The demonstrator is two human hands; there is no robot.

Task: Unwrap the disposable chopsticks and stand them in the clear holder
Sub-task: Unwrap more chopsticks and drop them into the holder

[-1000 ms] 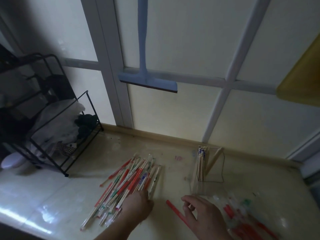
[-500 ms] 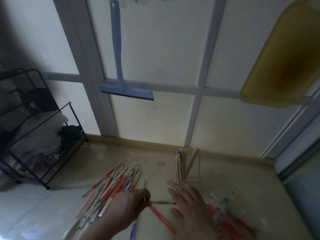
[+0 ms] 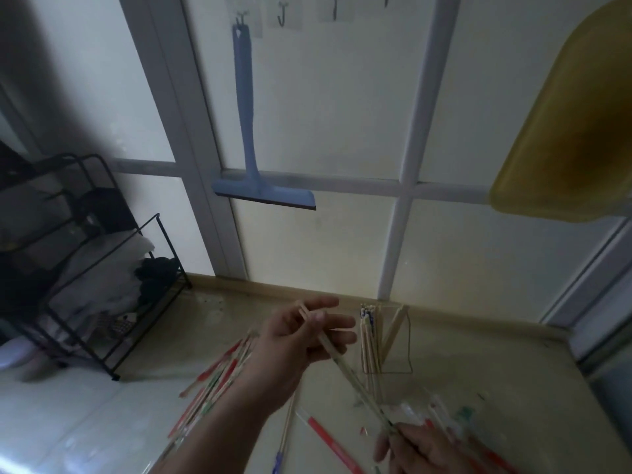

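From the head camera, the person's left hand is raised above the beige bench, its thumb and fingers pinching the far end of a thin pale wooden chopstick pair still partly in its clear wrapper. That pair slants down and to the right to the right hand at the near edge, whose fingers curl round its near end, so both grips are grasping the same pair.

Just right of the left hand, far on the bench, stands the clear square holder with several bare wooden chopsticks upright in its left side and one leaning across it.

Under the left forearm lies a fanned pile of red-and-green wrapped chopsticks. Near the right hand lie torn red and clear wrappers, one long red wrapper strip and a single loose stick with a blue tip.

At the left stands a black wire rack holding pale and dark cloths. On the paned wall behind hang a blue squeegee and, at the far right, a yellow plastic tub.
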